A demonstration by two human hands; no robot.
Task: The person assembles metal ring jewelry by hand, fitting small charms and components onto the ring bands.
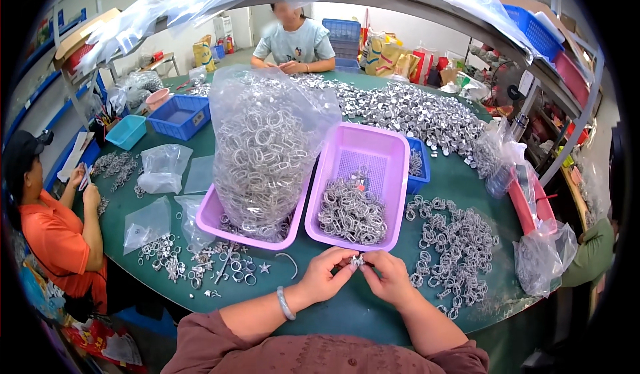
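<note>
Close in front of me, my left hand (328, 272) and my right hand (388, 277) meet fingertip to fingertip. Both pinch one small silvery metal piece (357, 261); my fingers cover much of it, and its exact kind cannot be made out. Just beyond them is a lilac plastic basket (398, 194), with a heap of silvery metal loops (352, 215) in its near half. To the right of my right hand, linked-looking metal loops (457, 247) lie spread on the green table (320, 321). Loose rings and a star-shaped piece (265, 268) lie left of my left hand.
A large clear bag of metal loops (263, 147) stands in a second lilac basket (252, 244). Beyond spreads a pile of small silvery parts (407, 111). Blue bins (179, 118) and a pink tray (533, 204) flank these. Co-workers sit at the left and far side.
</note>
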